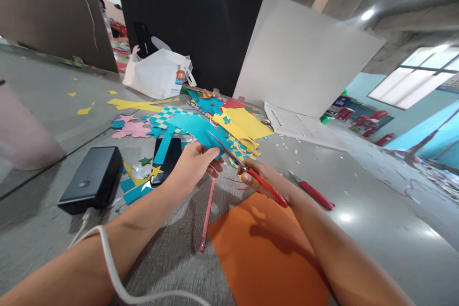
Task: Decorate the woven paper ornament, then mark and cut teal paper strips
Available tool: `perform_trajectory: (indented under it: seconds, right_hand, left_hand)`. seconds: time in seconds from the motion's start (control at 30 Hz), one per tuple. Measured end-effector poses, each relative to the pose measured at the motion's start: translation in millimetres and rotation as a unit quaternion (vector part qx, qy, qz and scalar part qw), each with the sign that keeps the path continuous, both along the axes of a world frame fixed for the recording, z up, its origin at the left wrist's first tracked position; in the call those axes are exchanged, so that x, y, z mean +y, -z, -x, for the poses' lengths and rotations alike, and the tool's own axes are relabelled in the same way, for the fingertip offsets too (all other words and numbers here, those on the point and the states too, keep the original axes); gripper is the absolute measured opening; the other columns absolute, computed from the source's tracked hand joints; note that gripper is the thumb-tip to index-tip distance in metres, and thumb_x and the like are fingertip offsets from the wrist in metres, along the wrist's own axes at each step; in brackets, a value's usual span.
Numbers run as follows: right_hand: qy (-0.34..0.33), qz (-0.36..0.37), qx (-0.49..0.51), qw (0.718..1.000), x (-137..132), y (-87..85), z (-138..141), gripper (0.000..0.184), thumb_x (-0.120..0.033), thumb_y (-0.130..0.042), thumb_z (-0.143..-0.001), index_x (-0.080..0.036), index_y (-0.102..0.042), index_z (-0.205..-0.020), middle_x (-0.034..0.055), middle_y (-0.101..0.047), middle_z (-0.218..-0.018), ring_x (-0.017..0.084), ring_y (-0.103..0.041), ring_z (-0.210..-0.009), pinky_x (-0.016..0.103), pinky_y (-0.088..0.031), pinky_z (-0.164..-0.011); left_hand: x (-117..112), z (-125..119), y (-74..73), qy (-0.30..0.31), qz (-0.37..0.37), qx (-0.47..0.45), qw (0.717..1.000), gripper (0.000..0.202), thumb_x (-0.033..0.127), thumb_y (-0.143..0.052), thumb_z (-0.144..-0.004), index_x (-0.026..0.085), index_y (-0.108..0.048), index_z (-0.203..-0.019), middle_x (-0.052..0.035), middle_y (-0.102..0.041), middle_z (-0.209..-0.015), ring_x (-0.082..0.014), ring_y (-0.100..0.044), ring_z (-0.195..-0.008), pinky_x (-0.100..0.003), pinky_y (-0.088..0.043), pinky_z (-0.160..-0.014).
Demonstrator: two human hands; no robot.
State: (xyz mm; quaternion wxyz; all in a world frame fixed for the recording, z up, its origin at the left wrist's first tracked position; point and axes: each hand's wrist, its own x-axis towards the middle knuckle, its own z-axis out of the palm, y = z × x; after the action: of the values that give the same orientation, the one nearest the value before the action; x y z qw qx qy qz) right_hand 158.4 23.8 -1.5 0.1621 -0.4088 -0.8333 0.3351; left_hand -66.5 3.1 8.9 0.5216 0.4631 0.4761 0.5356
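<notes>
Pinched in the fingers of my left hand (pixel 195 165) is a sheet of blue paper (pixel 190 124), with a strip of it hanging down to the left. My right hand (pixel 258 177) is wrapped round red-handled scissors (pixel 267 186). Their blades point up and left and lie at the right edge of the blue paper; how far they are parted is hard to see. Beneath my hands a pink pencil (pixel 208 215) lies on the grey floor. Below my right hand is an orange sheet of paper (pixel 268 253), partly shaded. A red-handled cutter (pixel 315 194) lies to the right.
A black power bank (pixel 91 179) with a white cable (pixel 111 267) sits at left, the cable crossing my left forearm. Behind are yellow paper (pixel 244 122), pink cutouts (pixel 132 129), a phone (pixel 174 153), a roll of tape (pixel 245 146), a white bag (pixel 156 74) and newspaper (pixel 301 126).
</notes>
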Motion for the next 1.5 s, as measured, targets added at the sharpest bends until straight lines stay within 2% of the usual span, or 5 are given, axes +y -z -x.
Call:
perform_trajectory:
  seconds: [0.57, 1.0, 1.5]
  right_hand:
    - [-0.007, 0.045, 0.022, 0.999, -3.2, -2.9, 1.5, 0.068, -0.086, -0.046, -0.089, -0.02, -0.056, -0.099, -0.0042, -0.044, -0.066, 0.013, -0.043, -0.059, 0.026, -0.035, -0.054]
    - [-0.002, 0.052, 0.022, 0.998, -2.4, -1.8, 1.7, 0.065, -0.083, -0.049, -0.09, -0.02, -0.056, -0.098, -0.0045, -0.045, -0.066, 0.012, -0.042, -0.057, 0.025, -0.035, -0.051]
    - [0.008, 0.051, 0.026, 0.998, -3.3, -2.2, 2.2, 0.059, -0.079, -0.053, -0.09, -0.02, -0.055, -0.093, -0.0046, -0.046, -0.067, 0.012, -0.043, -0.058, 0.025, -0.036, -0.054]
  left_hand:
    - [-0.2, 0.9, 0.0, 0.006, -0.007, -0.004, 1.0, 0.018, 0.033, -0.071, -0.073, 0.015, -0.067, -0.07, -0.005, -0.07, -0.065, -0.0177, -0.067, -0.055, -0.027, -0.054, -0.05]
    - [-0.5, 0.4, -2.0, 0.015, -0.004, -0.008, 1.0, 0.019, 0.033, -0.07, -0.072, 0.015, -0.066, -0.068, -0.0053, -0.068, -0.062, -0.0182, -0.066, -0.054, -0.028, -0.053, -0.049]
    - [-0.2, 1.6, 0.5, 0.018, -0.005, -0.007, 1.0, 0.019, 0.033, -0.07, -0.072, 0.015, -0.068, -0.069, -0.0059, -0.069, -0.064, -0.0186, -0.067, -0.056, -0.028, -0.054, -0.05]
